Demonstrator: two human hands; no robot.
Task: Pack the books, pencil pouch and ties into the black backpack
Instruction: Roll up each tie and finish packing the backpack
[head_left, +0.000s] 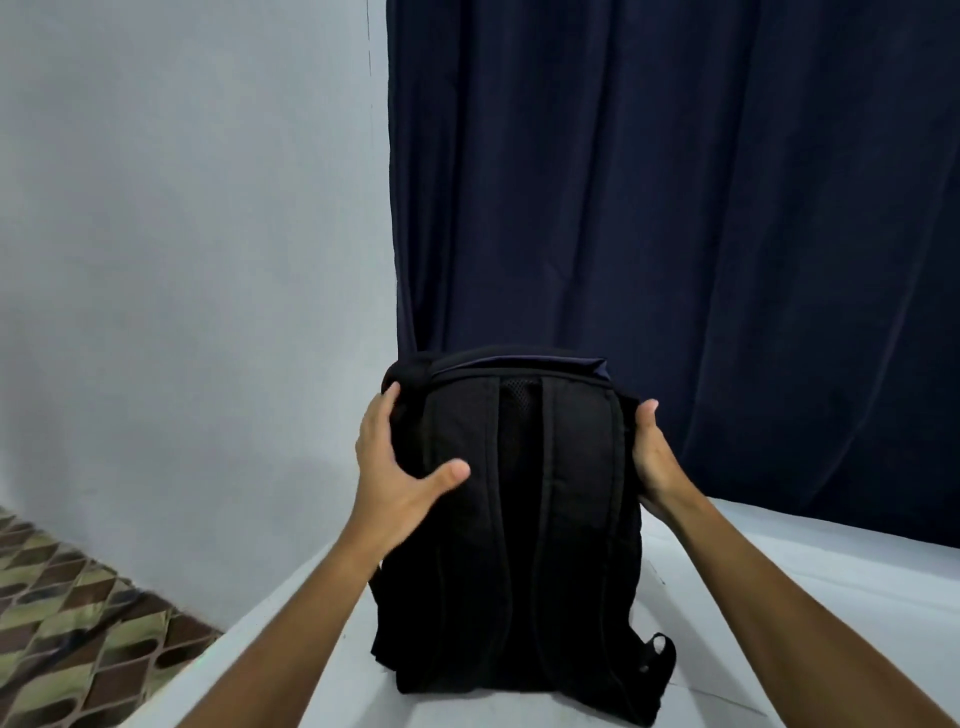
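While upright on white table (779, 597): black backpack (511, 519), L hand (397, 467) & R hand (657, 457) gripping sides.

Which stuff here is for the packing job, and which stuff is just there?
For the job:
- black backpack, standing upright on the white table, straps facing the camera
- left hand and right hand, holding its two sides

Just there:
- dark blue curtain
- pale wall
- patterned floor

No books, pencil pouch or ties show.
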